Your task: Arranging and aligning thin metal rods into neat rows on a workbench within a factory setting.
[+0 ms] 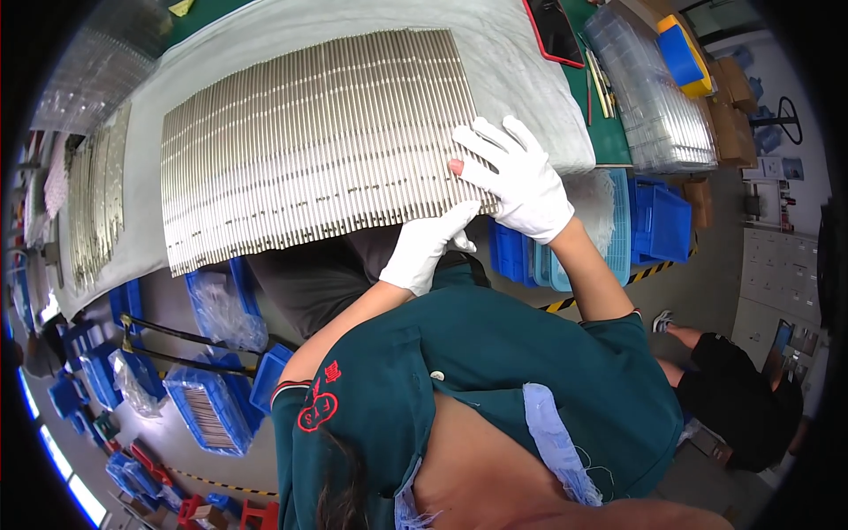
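Observation:
A wide row of thin silvery metal rods [309,141] lies side by side on a white cloth [521,62] over the table. My right hand [521,181], in a white glove, rests flat across the row's right end with its fingers spread. One bare fingertip shows through that glove. At the near right corner is my left hand [422,249], gloved too, its fingers stretched toward the right along the rod ends. Part of its fingers is tucked below the row's edge, and I see nothing held in it.
Another bunch of metal strips [95,199] lies at the left on the cloth. A red-edged phone [555,34], pens [601,84] and stacked clear plastic trays [649,97] are at the far right. Blue bins [661,221] stand right and lower left. Another person [742,389] is at the lower right.

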`<act>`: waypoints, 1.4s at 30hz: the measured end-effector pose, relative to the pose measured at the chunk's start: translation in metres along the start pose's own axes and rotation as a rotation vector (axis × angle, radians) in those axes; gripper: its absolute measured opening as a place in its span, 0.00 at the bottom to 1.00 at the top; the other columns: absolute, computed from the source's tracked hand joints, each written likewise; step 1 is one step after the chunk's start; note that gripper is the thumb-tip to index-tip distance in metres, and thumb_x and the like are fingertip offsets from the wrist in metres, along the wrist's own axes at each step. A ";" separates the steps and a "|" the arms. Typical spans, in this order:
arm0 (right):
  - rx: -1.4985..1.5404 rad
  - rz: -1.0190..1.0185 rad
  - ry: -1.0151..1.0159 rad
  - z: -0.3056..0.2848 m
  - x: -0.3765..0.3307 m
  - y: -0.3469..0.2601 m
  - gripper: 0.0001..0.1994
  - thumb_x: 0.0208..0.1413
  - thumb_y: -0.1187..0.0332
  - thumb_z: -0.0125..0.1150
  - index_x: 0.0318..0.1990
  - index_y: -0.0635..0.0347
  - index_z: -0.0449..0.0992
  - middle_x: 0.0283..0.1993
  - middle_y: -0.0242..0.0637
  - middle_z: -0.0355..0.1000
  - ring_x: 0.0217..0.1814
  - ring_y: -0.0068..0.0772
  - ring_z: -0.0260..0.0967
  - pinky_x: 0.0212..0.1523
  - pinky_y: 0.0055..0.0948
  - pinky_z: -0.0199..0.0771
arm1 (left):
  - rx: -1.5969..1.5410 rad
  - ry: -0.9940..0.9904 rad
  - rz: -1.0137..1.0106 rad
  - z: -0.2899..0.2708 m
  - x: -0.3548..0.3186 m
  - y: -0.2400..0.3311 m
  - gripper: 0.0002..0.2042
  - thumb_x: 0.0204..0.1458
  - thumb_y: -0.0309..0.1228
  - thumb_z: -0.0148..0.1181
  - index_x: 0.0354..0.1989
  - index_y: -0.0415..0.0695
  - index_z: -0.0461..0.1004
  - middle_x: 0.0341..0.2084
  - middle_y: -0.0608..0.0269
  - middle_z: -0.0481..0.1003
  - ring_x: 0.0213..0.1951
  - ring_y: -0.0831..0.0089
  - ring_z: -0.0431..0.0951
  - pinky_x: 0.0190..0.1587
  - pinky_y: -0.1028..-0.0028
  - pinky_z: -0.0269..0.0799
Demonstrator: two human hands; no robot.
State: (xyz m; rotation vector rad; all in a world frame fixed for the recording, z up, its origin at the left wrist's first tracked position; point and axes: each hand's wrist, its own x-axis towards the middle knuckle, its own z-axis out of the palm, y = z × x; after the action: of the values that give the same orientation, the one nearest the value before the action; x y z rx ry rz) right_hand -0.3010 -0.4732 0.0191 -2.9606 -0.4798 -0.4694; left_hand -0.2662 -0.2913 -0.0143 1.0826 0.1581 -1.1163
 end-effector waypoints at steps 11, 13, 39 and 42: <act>-0.011 -0.003 -0.024 -0.001 0.000 -0.001 0.22 0.44 0.63 0.60 0.51 0.42 0.76 0.60 0.36 0.68 0.63 0.41 0.63 0.62 0.50 0.58 | 0.134 0.025 0.029 -0.002 -0.003 0.002 0.13 0.53 0.37 0.64 0.33 0.37 0.80 0.18 0.64 0.74 0.22 0.77 0.73 0.32 0.75 0.71; -0.013 -0.003 -0.025 -0.001 0.000 -0.001 0.22 0.44 0.63 0.60 0.51 0.42 0.76 0.60 0.36 0.68 0.63 0.41 0.63 0.62 0.50 0.58 | 0.105 0.014 0.028 -0.002 -0.002 0.001 0.12 0.53 0.36 0.63 0.33 0.37 0.80 0.19 0.64 0.74 0.22 0.77 0.73 0.32 0.75 0.71; 0.010 0.007 -0.013 -0.002 0.001 -0.002 0.22 0.42 0.65 0.62 0.50 0.43 0.76 0.60 0.36 0.68 0.63 0.42 0.63 0.61 0.49 0.59 | 0.041 0.027 0.064 0.003 -0.004 0.001 0.11 0.54 0.34 0.62 0.30 0.37 0.78 0.16 0.64 0.72 0.22 0.76 0.72 0.34 0.72 0.73; 0.000 0.004 -0.016 -0.002 0.001 -0.002 0.22 0.42 0.65 0.62 0.50 0.43 0.76 0.60 0.36 0.68 0.63 0.42 0.63 0.61 0.49 0.59 | 0.058 0.033 0.061 0.001 -0.004 0.001 0.11 0.53 0.34 0.62 0.30 0.37 0.78 0.17 0.64 0.72 0.22 0.76 0.72 0.34 0.73 0.72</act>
State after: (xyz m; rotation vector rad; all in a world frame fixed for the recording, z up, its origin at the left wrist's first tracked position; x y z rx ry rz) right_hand -0.3013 -0.4714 0.0211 -2.9664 -0.4761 -0.4456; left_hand -0.2677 -0.2898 -0.0108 1.1510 0.1181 -1.0544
